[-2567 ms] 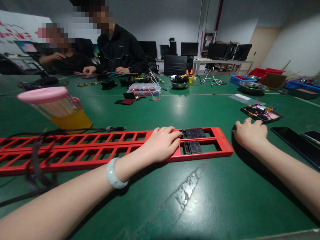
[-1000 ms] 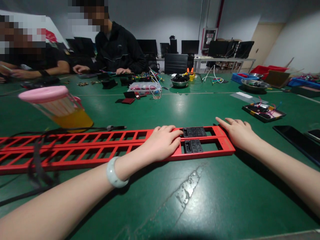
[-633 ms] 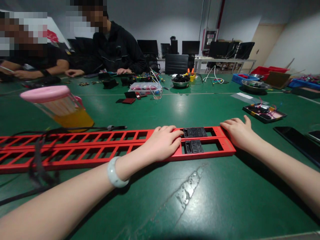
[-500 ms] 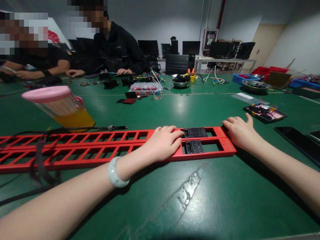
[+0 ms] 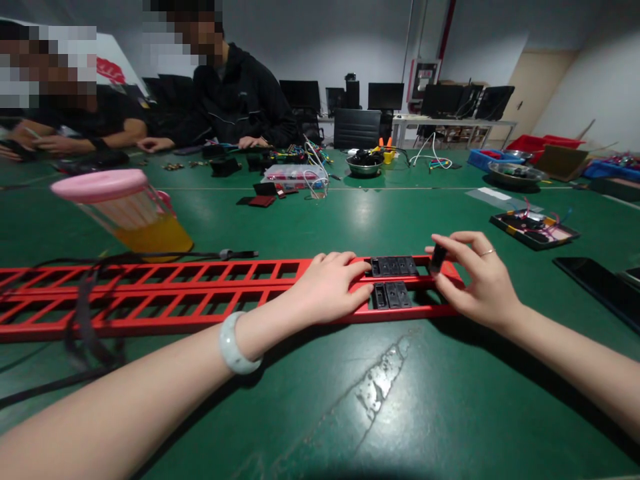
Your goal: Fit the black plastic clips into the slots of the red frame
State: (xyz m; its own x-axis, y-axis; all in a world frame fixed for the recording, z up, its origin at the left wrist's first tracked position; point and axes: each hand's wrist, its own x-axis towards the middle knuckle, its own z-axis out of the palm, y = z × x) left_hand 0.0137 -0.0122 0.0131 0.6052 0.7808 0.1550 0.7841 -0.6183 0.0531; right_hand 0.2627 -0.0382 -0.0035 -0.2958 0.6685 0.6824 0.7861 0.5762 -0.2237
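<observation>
Two long red slotted frames (image 5: 280, 283) lie side by side across the green table. My left hand (image 5: 333, 283) rests palm down on them, fingers spread, fingertips close to the black modules. Four-sided black socket modules (image 5: 393, 267) fill part of the far frame's right opening, and several more black modules (image 5: 393, 295) sit in the near one. Over the frames' right end, my right hand (image 5: 473, 277) pinches a small black module (image 5: 438, 257) upright between thumb and fingers. Its lower edge is above or at the opening; I cannot tell whether it touches.
A pink-lidded jug (image 5: 125, 213) of yellow liquid stands behind the frames at left, beside a black cable (image 5: 200, 256). At right lie a phone (image 5: 600, 290) and an open box with wires (image 5: 535, 227). Farther back are a metal bowl (image 5: 365, 168) and two seated people.
My right hand has risen from beyond the frames' right end and moved left over it, now with a black module pinched in its fingers. My left hand stays nearly still.
</observation>
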